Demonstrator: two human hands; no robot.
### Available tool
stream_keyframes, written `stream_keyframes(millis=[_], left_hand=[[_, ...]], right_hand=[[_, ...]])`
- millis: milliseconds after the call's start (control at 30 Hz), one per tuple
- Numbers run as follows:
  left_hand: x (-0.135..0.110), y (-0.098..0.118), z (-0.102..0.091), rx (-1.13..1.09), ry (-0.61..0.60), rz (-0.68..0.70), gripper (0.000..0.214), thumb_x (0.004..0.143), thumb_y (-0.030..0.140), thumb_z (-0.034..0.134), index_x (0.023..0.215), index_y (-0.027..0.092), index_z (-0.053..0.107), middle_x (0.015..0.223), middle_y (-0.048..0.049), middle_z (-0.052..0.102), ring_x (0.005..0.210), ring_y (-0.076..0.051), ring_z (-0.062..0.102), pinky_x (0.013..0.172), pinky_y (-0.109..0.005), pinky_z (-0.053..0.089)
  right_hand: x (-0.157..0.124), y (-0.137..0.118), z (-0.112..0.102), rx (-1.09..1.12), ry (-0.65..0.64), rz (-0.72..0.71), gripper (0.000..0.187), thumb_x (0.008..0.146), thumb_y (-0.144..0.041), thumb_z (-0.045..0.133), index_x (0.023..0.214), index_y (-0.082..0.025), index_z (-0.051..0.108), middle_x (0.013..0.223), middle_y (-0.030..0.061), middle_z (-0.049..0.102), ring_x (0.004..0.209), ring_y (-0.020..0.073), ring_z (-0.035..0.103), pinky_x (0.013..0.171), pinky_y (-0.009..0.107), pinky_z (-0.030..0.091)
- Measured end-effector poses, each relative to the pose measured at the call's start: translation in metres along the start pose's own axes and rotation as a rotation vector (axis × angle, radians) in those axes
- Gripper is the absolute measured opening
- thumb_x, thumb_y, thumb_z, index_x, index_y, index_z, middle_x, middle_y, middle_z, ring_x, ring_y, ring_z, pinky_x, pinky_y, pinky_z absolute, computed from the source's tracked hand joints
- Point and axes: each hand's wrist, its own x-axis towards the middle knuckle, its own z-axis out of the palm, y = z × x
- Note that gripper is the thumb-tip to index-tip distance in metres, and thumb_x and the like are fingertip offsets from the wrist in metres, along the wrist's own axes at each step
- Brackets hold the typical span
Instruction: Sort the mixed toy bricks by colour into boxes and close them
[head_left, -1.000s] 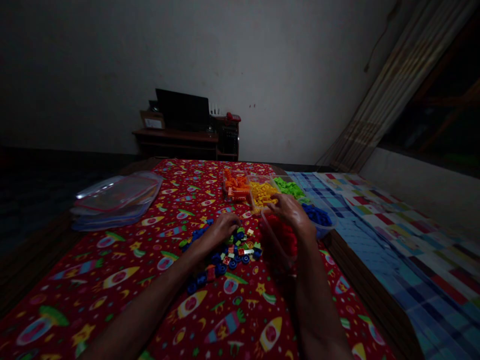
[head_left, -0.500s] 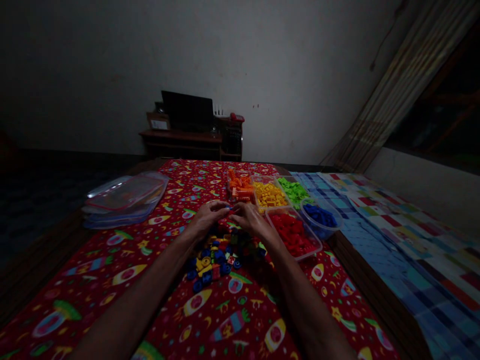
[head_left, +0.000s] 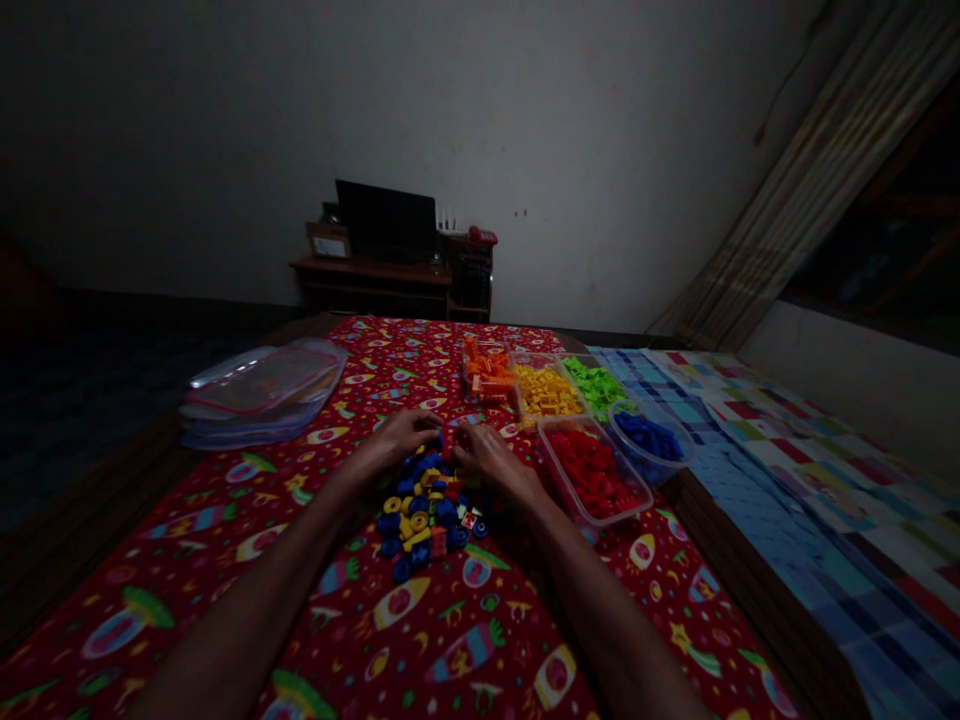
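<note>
A pile of small mixed bricks (head_left: 429,512), mostly blue and yellow with some red, lies on the red rocket-print cloth (head_left: 225,520). My left hand (head_left: 397,440) rests at the pile's far left edge with its fingers loosely curved over the bricks. At the far right edge sits my right hand (head_left: 487,455), cupped the same way, its fingertips nearly meeting the left's. Neither hand grips a single brick that I can see. Just right of my right hand stands a clear tub of red bricks (head_left: 600,520).
Behind the red tub are a bowl of blue bricks (head_left: 679,462) and tubs of orange (head_left: 487,372), yellow (head_left: 547,390) and green (head_left: 596,385) bricks. Clear lids (head_left: 262,390) are stacked at the far left. A checked cloth (head_left: 787,470) lies right of the table edge.
My right hand left the red tub and came over to the pile's far side beside my left hand. Both hands have drawn nearer to me along with the bricks.
</note>
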Motion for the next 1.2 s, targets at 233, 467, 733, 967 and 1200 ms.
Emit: stream_keyframes(millis=[233,467,733,967,1200], left_hand=[[-0.006,-0.011,-0.005,0.063,-0.039,0.015,0.048,0.057,0.056,0.063,0.086,0.018,0.07,0.093,-0.0071,0.073,0.09,-0.027,0.066,0.077,-0.032,0.052],[-0.012,-0.019,-0.009,0.249,-0.156,-0.09,0.053,0.059,0.04,0.062,0.106,0.015,0.066,0.092,-0.0071,0.073,0.088,-0.026,0.065,0.076,-0.031,0.05],[-0.012,-0.011,-0.003,0.325,-0.128,-0.023,0.055,0.061,0.031,0.055,0.113,0.016,0.064,0.08,-0.0038,0.071,0.076,-0.021,0.065,0.065,-0.026,0.049],[-0.018,0.007,-0.015,0.207,-0.131,0.029,0.059,0.066,0.054,0.053,0.107,0.014,0.066,0.086,-0.006,0.071,0.08,-0.023,0.064,0.069,-0.028,0.049],[-0.025,0.025,-0.019,0.13,-0.082,-0.003,0.048,0.066,0.061,0.053,0.072,0.016,0.067,0.068,-0.0014,0.066,0.069,-0.02,0.06,0.062,-0.026,0.045]], right_hand=[[0.009,-0.003,0.007,-0.01,-0.139,-0.077,0.012,0.081,-0.018,0.058,0.084,-0.014,0.068,0.073,0.003,0.065,0.067,0.0129,0.055,0.06,0.021,0.034],[-0.001,0.009,-0.046,0.082,0.113,0.048,0.019,0.084,-0.024,0.057,0.095,-0.015,0.07,0.085,0.0056,0.07,0.077,0.015,0.061,0.069,0.022,0.041],[-0.059,0.043,-0.126,-0.23,0.091,0.464,0.019,0.08,-0.023,0.057,0.092,-0.016,0.07,0.09,0.008,0.069,0.081,0.0169,0.061,0.068,0.024,0.042],[-0.064,0.03,-0.134,-0.289,0.21,0.469,0.023,0.084,-0.021,0.053,0.101,-0.016,0.068,0.098,0.012,0.068,0.091,0.0205,0.061,0.076,0.027,0.043],[-0.021,-0.006,-0.04,-0.202,-0.039,-0.006,0.018,0.085,-0.018,0.053,0.097,-0.015,0.066,0.09,0.0103,0.068,0.082,0.0188,0.06,0.068,0.026,0.039]])
